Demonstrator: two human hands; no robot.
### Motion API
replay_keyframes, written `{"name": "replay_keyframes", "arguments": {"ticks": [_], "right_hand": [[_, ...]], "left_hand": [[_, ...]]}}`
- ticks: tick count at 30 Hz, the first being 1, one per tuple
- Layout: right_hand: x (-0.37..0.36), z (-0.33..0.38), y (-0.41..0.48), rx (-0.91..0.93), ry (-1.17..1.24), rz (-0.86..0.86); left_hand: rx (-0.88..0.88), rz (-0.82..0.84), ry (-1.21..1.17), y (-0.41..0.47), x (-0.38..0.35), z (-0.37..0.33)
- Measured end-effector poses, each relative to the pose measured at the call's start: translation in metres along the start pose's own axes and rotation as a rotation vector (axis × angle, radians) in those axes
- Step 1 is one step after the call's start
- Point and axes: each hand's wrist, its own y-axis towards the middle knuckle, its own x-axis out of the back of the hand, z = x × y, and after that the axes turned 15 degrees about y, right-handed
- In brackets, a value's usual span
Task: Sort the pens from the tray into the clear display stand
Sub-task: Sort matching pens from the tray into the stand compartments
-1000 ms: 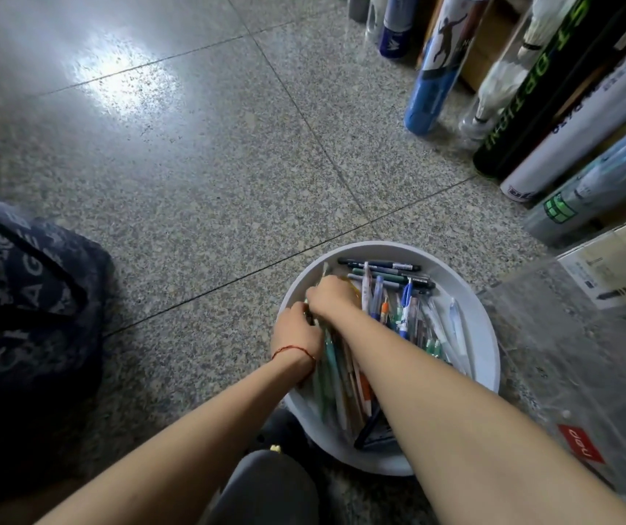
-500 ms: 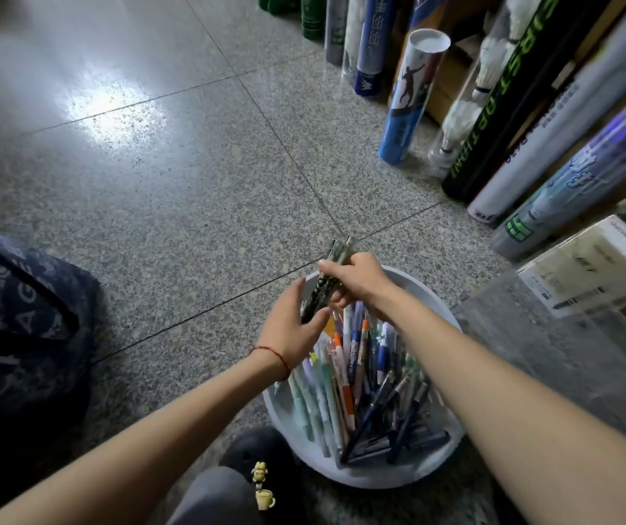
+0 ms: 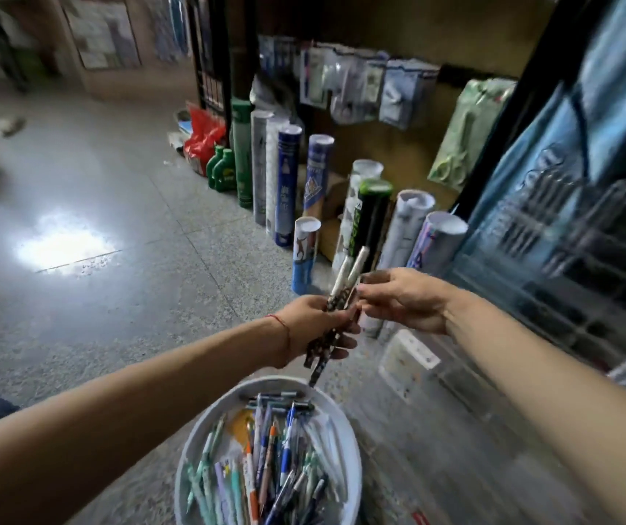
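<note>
So both hands are up above the white tray (image 3: pixel 345 422), which sits on the speckled grey floor (image 3: pixel 122 297) at the bottom of the shot, still packed with loose pens (image 3: pixel 269 464) lying mostly lengthwise, tips and caps pointing roughly away from and toward the camera. The left hand (image 3: pixel 317 327) has its grip wrapped tight around a small bundle of patterned pens (image 3: pixel 336 297), held just above the far rim of the tray. Their long axis runs steeply up and tilts a bit to the right: pale ends point up and away, dark tips point down at the tray, one tip hanging just over the rim. The right hand (image 3: pixel 404 299) comes in from the right of the tray and pinches the upper part of that same bundle with thumb and fingers, so both hands are on it. The clear display stand (image 3: pixel 451 365) is on the floor just right of the tray's far edge, pretty blurry, with a white label on it; I can't tell which compartments hold anything. Beyond the tray, a row of shuttlecock tubes (image 3: pixel 285 183) stands upright along a shelf unit, with packaged goods (image 3: pixel 364 85) hanging above. There's a bright glare patch (image 3: pixel 65 244) on the floor, well left of the tray. Whole frame is motion-blurred, especially the right side.
</note>
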Motion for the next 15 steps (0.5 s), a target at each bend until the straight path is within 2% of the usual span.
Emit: {"name": "replay_keyframes", "arguments": {"ticks": [5, 8, 11, 15], "right_hand": [[0.05, 0.051, -0.08, 0.198, 0.002, -0.109], [0.076, 0.068, -0.125, 0.3, 0.09, -0.172], [0.092, 0.075, -0.152, 0.355, 0.088, -0.271], [0.106, 0.084, -0.166, 0.406, -0.114, -0.43]], "left_hand": [[-0.029, 0.209, -0.167, 0.002, -0.066, -0.065], [-0.071, 0.234, -0.157, 0.002, -0.11, -0.086], [-0.135, 0.148, -0.142, 0.009, -0.147, -0.092], [-0.266, 0.016, 0.107, 0.022, -0.179, -0.103]]}}
